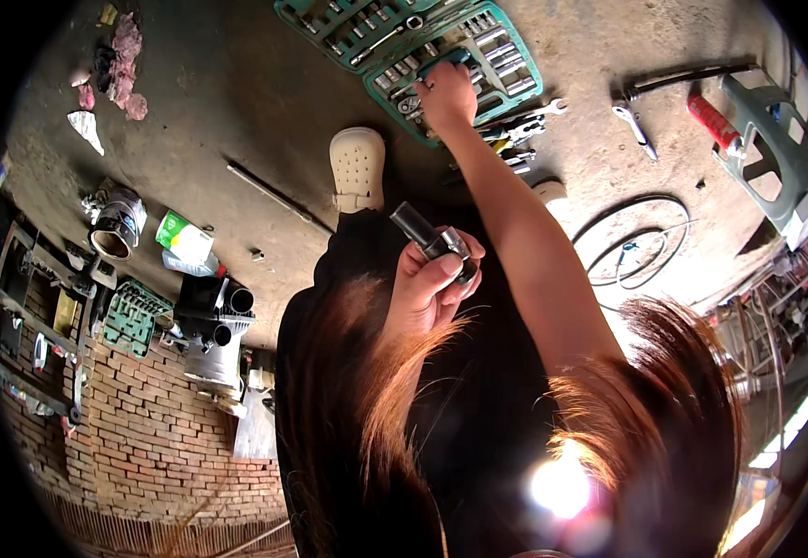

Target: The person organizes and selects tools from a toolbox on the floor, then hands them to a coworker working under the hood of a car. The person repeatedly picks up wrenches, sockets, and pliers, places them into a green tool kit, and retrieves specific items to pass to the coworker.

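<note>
My left hand [427,286] is closed in front of my dark clothing, its fingers round a long black socket [413,221] and a shorter chrome socket [455,244]. These two lie side by side in the grip, tilted up to the left. At the far side, my right hand [449,95] reaches into a green socket case [532,67] lying open on the floor. Its fingers are bent down against a teal handle [447,61] in the tray; what the fingertips pinch is hidden. Chrome sockets [504,58] and a ratchet [408,105] sit in moulded slots around it.
Beside the case lie pliers [519,130] and a combination wrench [553,108]. Farther right are another ratchet [635,128], a red spray can [713,121], a grey-green stool [765,130] and a coiled black hose [632,200]. A metal bar [278,197] lies left of my shoe [357,167].
</note>
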The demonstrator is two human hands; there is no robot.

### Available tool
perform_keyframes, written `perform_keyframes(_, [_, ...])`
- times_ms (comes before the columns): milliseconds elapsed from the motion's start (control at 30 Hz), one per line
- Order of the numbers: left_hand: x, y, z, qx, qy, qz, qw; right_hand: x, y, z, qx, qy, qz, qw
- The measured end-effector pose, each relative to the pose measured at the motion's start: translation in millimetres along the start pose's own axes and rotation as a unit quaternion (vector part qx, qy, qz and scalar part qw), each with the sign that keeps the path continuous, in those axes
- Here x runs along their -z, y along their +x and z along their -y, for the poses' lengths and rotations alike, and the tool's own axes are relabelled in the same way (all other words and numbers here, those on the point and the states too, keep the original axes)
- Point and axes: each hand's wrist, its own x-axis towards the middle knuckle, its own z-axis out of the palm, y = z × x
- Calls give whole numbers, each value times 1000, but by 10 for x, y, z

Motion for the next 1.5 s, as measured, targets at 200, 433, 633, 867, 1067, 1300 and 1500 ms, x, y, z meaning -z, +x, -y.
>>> perform_keyframes(200, [-100, 11, -11, -13, 132, -217, 967, 1308, -578, 32, -13, 363, 402, 840])
perform_keyframes(433, [-76, -7, 75, 21, 178, -191, 965, 1864, -885, -208, -36, 470, 529, 705])
perform_keyframes(633, [-71, 11, 132, -10, 149, -173, 974, 1933, -850, -176, 10, 472, 523, 709])
perform_keyframes(867, [-68, -7, 128, 9, 68, -134, 989, 1925, -867, -200, 35, 495, 529, 689])
perform_keyframes(1067, [-36, -11, 133, 2, 57, -137, 989, 1912, -852, -171, 77, 483, 537, 687])
perform_keyframes(1300, [-61, 2, 128, -97, 196, -223, 950, 1850, -927, -45, 11, 479, 487, 730])
perform_keyframes(1500, [-71, 37, 116, -115, 213, -254, 937, 1779, -839, -44, -52, 469, 516, 715])
